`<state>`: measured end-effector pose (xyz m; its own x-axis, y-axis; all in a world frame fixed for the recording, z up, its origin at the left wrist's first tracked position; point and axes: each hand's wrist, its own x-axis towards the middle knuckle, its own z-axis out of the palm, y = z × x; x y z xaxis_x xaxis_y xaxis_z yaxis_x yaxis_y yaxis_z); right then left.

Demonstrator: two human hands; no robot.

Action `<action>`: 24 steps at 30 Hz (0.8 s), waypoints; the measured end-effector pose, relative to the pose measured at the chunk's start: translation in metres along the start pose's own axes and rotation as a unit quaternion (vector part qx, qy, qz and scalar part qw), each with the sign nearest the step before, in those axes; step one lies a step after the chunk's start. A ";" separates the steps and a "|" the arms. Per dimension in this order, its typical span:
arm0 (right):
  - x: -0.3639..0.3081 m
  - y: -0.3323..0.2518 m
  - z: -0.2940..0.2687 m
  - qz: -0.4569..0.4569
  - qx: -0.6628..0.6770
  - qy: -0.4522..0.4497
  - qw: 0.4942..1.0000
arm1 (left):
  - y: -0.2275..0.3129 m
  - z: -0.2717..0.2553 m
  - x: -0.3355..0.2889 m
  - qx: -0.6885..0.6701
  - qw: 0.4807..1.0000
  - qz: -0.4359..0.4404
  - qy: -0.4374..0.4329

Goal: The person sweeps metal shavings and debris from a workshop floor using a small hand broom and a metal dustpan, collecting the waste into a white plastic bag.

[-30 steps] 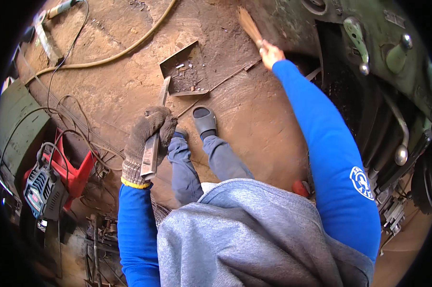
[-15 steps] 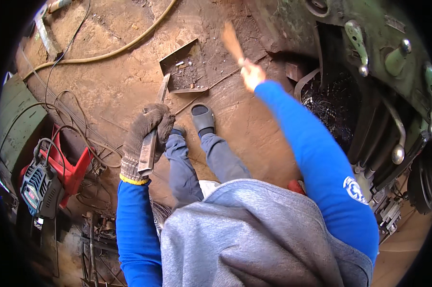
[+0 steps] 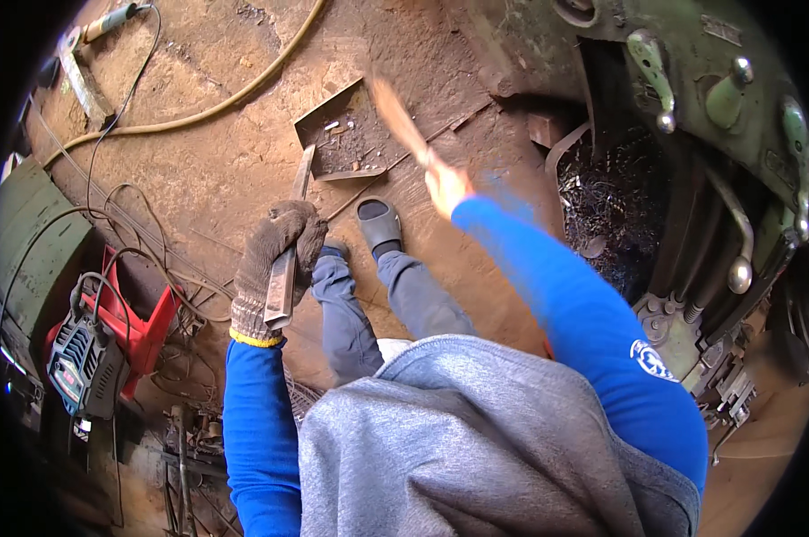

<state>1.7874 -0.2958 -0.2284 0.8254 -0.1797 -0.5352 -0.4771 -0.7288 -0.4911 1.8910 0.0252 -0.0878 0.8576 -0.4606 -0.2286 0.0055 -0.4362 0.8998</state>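
Note:
My left hand [image 3: 277, 251], in a dirty knit work glove, is closed around the long metal handle [image 3: 282, 288] of a dustpan. The pan [image 3: 352, 173], a shallow dark metal tray, lies on the floor ahead of my feet. Dark debris and a few pale bits [image 3: 336, 128] lie in it. To the right of the pan, my bare right hand [image 3: 446, 186] grips a tan brush [image 3: 397, 116]. Motion smears the brush, so its bristles do not show clearly; its far end is near the pan's right side.
A green machine with levers [image 3: 725, 98] stands at the right, dark metal shavings [image 3: 610, 197] beneath it. A yellow hose [image 3: 234, 100] and thin cables cross the floor. At left are a grey-blue power unit [image 3: 84, 365], a red stand [image 3: 149, 327] and an angle grinder [image 3: 107, 24].
My right hand and the brush have swung left and toward my body, bringing the brush closer to the dustpan. My left hand keeps its grip on the handle, almost unmoved.

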 end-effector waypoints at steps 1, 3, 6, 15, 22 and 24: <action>-0.029 0.025 0.015 -0.015 -0.003 0.007 1.000 | 0.002 0.000 0.003 -0.013 1.000 -0.015 -0.007; -0.058 0.038 0.017 0.008 0.009 0.014 1.000 | 0.003 -0.002 0.002 -0.025 0.999 -0.027 -0.009; -0.054 0.008 -0.014 0.136 0.032 0.016 0.990 | 0.000 -0.001 -0.006 -0.054 0.997 -0.037 0.031; -0.100 -0.061 0.115 0.131 0.205 0.028 0.969 | 0.013 0.010 0.015 -0.036 0.999 -0.010 -0.003; -0.076 0.001 0.062 0.264 0.232 0.086 0.932 | 0.018 0.005 0.015 -0.055 0.994 -0.080 -0.048; -0.069 -0.010 0.100 0.268 0.249 0.075 0.928 | 0.021 0.013 0.016 -0.083 0.996 -0.039 -0.014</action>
<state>1.7053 -0.2102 -0.2556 0.4441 -0.5452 -0.7110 -0.8806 -0.1189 -0.4588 1.8985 -0.0013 -0.0777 0.8363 -0.4537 -0.3079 0.1582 -0.3381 0.9277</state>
